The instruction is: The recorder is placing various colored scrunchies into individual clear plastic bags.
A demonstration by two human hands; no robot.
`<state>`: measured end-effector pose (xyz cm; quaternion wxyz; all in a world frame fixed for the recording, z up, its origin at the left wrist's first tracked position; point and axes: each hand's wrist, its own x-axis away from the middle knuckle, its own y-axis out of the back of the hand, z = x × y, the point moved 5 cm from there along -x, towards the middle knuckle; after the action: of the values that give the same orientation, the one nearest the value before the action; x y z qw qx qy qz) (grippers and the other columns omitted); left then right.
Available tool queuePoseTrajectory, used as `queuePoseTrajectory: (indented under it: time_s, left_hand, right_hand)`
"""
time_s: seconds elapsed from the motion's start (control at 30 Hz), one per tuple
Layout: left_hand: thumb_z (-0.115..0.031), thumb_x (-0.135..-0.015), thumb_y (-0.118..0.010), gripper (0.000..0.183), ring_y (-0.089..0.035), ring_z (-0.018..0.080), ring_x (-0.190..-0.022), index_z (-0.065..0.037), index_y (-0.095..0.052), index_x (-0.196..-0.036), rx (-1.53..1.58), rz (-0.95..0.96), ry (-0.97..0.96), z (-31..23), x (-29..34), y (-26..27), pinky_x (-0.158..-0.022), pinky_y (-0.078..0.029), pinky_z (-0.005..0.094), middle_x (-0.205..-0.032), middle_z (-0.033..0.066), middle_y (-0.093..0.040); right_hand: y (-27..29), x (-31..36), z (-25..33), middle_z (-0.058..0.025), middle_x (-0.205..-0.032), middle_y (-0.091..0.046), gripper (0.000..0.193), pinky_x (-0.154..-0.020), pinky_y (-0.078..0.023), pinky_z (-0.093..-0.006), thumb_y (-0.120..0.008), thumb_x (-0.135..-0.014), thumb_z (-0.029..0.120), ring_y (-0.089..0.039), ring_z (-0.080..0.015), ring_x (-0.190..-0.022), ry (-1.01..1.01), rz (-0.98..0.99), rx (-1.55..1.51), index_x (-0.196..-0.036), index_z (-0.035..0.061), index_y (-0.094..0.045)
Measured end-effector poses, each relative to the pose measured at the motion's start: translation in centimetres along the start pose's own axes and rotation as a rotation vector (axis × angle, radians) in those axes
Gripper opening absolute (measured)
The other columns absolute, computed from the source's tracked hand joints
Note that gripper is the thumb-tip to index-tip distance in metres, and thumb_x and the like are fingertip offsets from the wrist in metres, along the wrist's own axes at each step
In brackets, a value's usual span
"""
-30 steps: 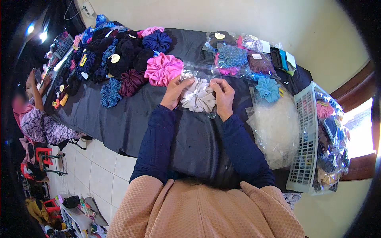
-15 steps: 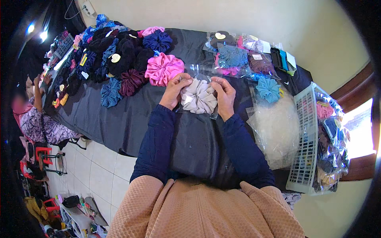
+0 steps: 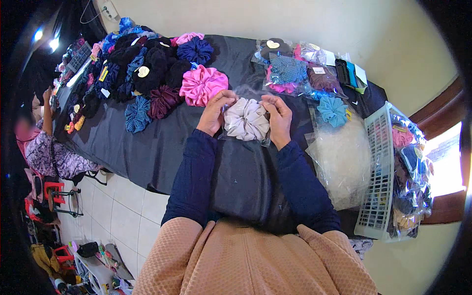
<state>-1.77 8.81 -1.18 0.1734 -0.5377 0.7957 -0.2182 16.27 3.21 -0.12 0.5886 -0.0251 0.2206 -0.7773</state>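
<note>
- A pale grey scrunchie point(image 3: 246, 119) inside a clear plastic bag point(image 3: 244, 132) is held above the counter point(image 3: 147, 147), which is draped in dark cloth, roughly at its middle and just ahead of the person's body.
- The left hand point(image 3: 215, 112) is closed on the bag's left upper edge, and the right hand point(image 3: 278, 119) is pinched on its right upper edge; the scrunchie sits between them.
- Open dark cloth is seen below the bag, between the two forearms, and to the lower left toward the counter's near edge, beyond which tiled floor point(image 3: 115, 216) shows.
- Room is tighter at the left, where a bright pink scrunchie point(image 3: 202, 84) lies just beside the left hand, backed by a heap of dark scrunchies point(image 3: 147, 73).
- To the right, a stack of clear bags point(image 3: 341, 155) and a white plastic basket point(image 3: 377, 172) line the counter's end.
- The scrunchie is a round ring lying nearly flat; the bag's long axis appears to run away from the person, mouth at the far side, though its edges are hard to trace.
- The bag's top rim is hidden by the fingers, and the basket's contents are blurred behind plastic.
</note>
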Motion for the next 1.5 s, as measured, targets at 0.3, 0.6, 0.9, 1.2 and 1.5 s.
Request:
queuePoseTrajectory:
  time_s: [0.3, 0.6, 0.9, 1.2, 1.5]
  left_hand:
    - [-0.005, -0.079, -0.057, 0.003, -0.056, 0.0181, -0.091, -0.006, -0.057, -0.081, 0.031, 0.043, -0.016, -0.3, -0.1, 0.1, -0.086, -0.043, 0.0296, -0.097, 0.0067, -0.062]
    - [-0.003, -0.078, -0.052, 0.006, -0.056, 0.0198, -0.098, -0.006, -0.057, -0.079, 0.038, 0.174, 0.039, -0.7, 0.3, -0.6, -0.090, -0.042, 0.0305, -0.101, 0.0095, -0.061]
    - [-0.015, -0.085, -0.057, 0.013, -0.057, 0.0189, -0.096, -0.004, -0.058, -0.078, 0.076, 0.169, 0.055, -0.5, 0.2, -0.5, -0.088, -0.043, 0.0302, -0.101, 0.0087, -0.062]
    - [-0.008, -0.079, -0.073, 0.024, -0.059, 0.0128, -0.091, -0.002, -0.063, -0.100, -0.237, -0.005, -0.103, -0.1, 0.0, -0.1, -0.078, -0.045, 0.0236, -0.098, 0.0051, -0.063]
    - [-0.009, -0.078, -0.073, 0.033, -0.062, 0.0087, -0.080, -0.002, -0.061, -0.108, -0.342, -0.075, -0.073, -0.1, -0.3, 0.7, -0.074, -0.047, 0.0211, -0.091, 0.0030, -0.067]
  right_hand:
    - [0.5, -0.5, -0.7, 0.0008, -0.082, -0.060, 0.009, -0.073, -0.042, -0.0211, -0.053, -0.087, 0.001, -0.053, -0.0071, -0.077, 0.045, 0.049, -0.041, -0.082, 0.0035, -0.059]
    - [0.8, -0.8, -1.3, -0.0035, -0.085, -0.061, 0.014, -0.075, -0.044, -0.0236, -0.049, -0.085, -0.006, -0.054, -0.0112, -0.079, -0.096, 0.061, -0.219, -0.078, 0.0043, -0.055]
    - [1.1, -0.8, -1.4, -0.0036, -0.088, -0.062, 0.015, -0.077, -0.043, -0.0231, -0.050, -0.086, -0.004, -0.054, -0.0113, -0.081, -0.066, 0.065, -0.214, -0.075, 0.0049, -0.055]
    - [1.4, -1.1, -1.4, -0.0037, -0.090, -0.062, 0.014, -0.079, -0.042, -0.0233, -0.052, -0.085, -0.005, -0.054, -0.0115, -0.083, 0.025, 0.048, -0.208, -0.076, 0.0042, -0.056]
    - [0.5, -0.5, 0.0, -0.0075, -0.101, -0.063, 0.018, -0.085, -0.044, -0.0269, -0.049, -0.090, 0.006, -0.057, -0.0148, -0.093, -0.096, 0.061, -0.312, -0.103, 0.0011, -0.061]
